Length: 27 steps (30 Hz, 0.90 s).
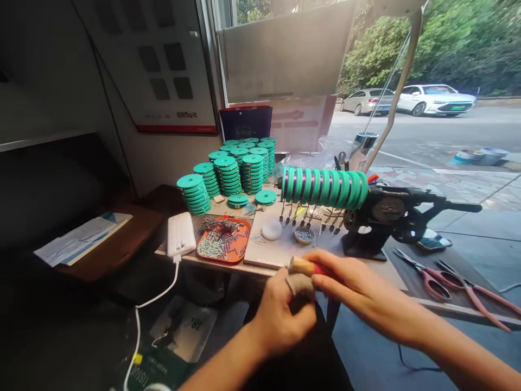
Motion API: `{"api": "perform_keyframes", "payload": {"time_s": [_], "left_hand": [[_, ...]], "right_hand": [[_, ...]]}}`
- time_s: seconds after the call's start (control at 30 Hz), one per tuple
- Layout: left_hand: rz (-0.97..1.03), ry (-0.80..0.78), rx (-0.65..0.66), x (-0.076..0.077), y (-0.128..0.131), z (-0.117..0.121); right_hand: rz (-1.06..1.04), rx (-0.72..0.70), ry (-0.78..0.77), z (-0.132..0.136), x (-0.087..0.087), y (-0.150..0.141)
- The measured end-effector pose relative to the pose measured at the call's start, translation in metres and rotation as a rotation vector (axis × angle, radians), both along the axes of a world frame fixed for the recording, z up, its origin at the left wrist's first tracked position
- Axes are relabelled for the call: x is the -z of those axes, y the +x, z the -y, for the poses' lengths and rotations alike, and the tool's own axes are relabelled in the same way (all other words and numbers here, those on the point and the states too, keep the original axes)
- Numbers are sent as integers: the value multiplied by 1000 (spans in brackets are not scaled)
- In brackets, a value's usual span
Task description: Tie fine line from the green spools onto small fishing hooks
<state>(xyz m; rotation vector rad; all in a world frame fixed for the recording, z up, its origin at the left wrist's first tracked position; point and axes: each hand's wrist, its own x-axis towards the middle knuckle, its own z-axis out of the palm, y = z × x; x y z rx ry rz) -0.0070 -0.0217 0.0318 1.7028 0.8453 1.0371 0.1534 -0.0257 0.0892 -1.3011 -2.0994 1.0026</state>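
My right hand (345, 277) pinches a short rod (302, 265) with a yellowish, wood-like end and a red part nearer the fingers. Its exact kind does not show. Just below and left of it, my left hand (285, 312) is closed, with a greyish-brown wrap (300, 284) around a finger. Whatever those left fingers hold, if anything, is hidden. Both hands are close together in front of the table edge. Beyond them, a row of green line spools (323, 187) sits on a black winding machine (388, 209), with small dark weights dangling below.
Stacks of green spools (193, 195) stand at the back left. An orange tray (240, 251) holds small tubes. Near it lie a white power bank (180, 234) with a cable, a white round lump (271, 229) and a bowl of beads (304, 241). Scissors (431, 282) and pliers (474, 296) rest right.
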Motion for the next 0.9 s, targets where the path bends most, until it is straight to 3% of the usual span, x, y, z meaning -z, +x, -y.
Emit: {"api": "perform_keyframes", "payload": {"time_s": [0.1, 0.2, 0.37, 0.53, 0.7, 0.77, 0.8, 0.87, 0.9], "left_hand": [[-94, 107, -116, 7, 13, 26], [-70, -20, -242, 5, 23, 35], [-60, -222, -384, 12, 32, 35], [25, -291, -441, 19, 36, 36], [206, -280, -245, 11, 27, 36], [250, -233, -199, 9, 18, 34], [269, -224, -207, 10, 13, 33], [315, -253, -242, 14, 4, 31], [339, -283, -254, 17, 1, 30]], "right_hand": [[415, -33, 122, -11, 2, -10], [675, 81, 307, -25, 13, -19], [739, 149, 475, -35, 38, -27], [744, 182, 562, -40, 41, -27], [702, 172, 596, -22, 26, -14], [667, 265, 611, -5, 27, 7], [650, 377, 605, 4, 32, 22], [686, 701, 450, 18, 48, 58], [743, 799, 346, 22, 60, 78]]}}
